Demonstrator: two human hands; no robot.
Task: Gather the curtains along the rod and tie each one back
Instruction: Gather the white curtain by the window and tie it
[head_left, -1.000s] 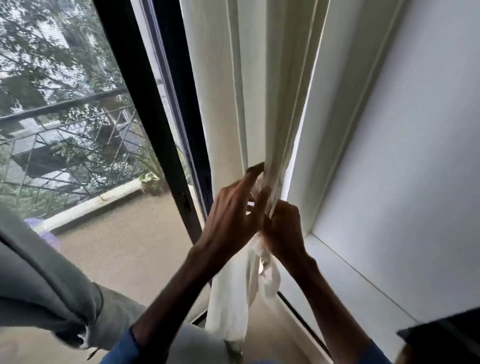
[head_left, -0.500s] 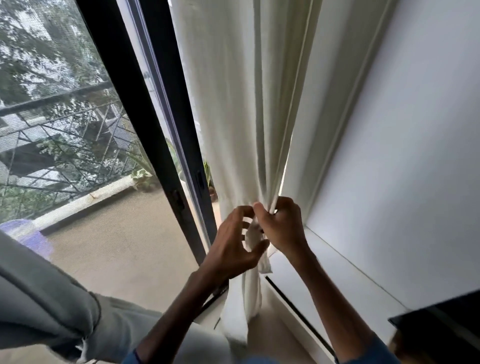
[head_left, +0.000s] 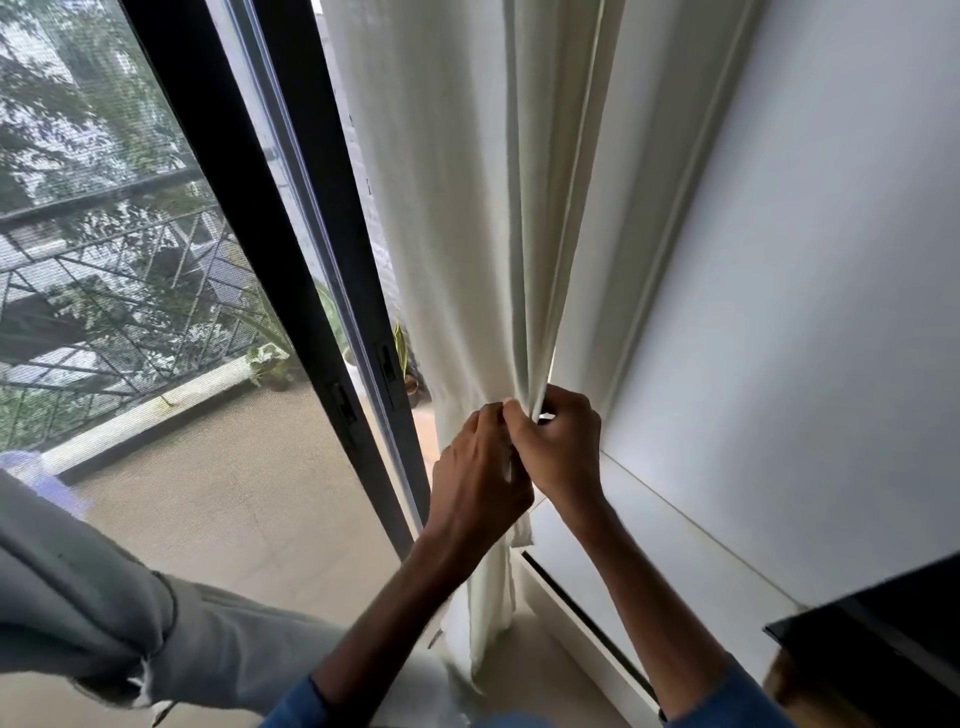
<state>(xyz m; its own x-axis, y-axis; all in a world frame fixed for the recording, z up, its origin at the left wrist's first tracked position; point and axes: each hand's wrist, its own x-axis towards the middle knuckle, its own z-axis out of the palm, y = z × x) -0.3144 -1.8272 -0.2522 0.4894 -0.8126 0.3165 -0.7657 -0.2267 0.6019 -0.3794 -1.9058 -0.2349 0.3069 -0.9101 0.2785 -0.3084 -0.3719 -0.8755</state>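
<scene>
A cream curtain (head_left: 457, 218) hangs gathered into folds beside the dark window frame and narrows to a bunch at hand height. My left hand (head_left: 475, 478) and my right hand (head_left: 561, 447) meet at that bunch, fingers curled and pinching the fabric and a white strip of cloth (head_left: 519, 525) that hangs between them. Below the hands the curtain falls in a thin column to the floor. The rod is out of view above. A grey curtain (head_left: 67, 597) lies bunched at the lower left.
The black sliding window frame (head_left: 291, 260) runs diagonally left of the curtain, with a balcony railing and plants behind the glass. A white wall (head_left: 805, 312) and white ledge (head_left: 649, 545) stand on the right. A dark object (head_left: 883, 639) sits at the lower right corner.
Both hands have drawn closer together on the curtain bunch. My left fingers, raised earlier, now curl down against the fabric beside the right hand.
</scene>
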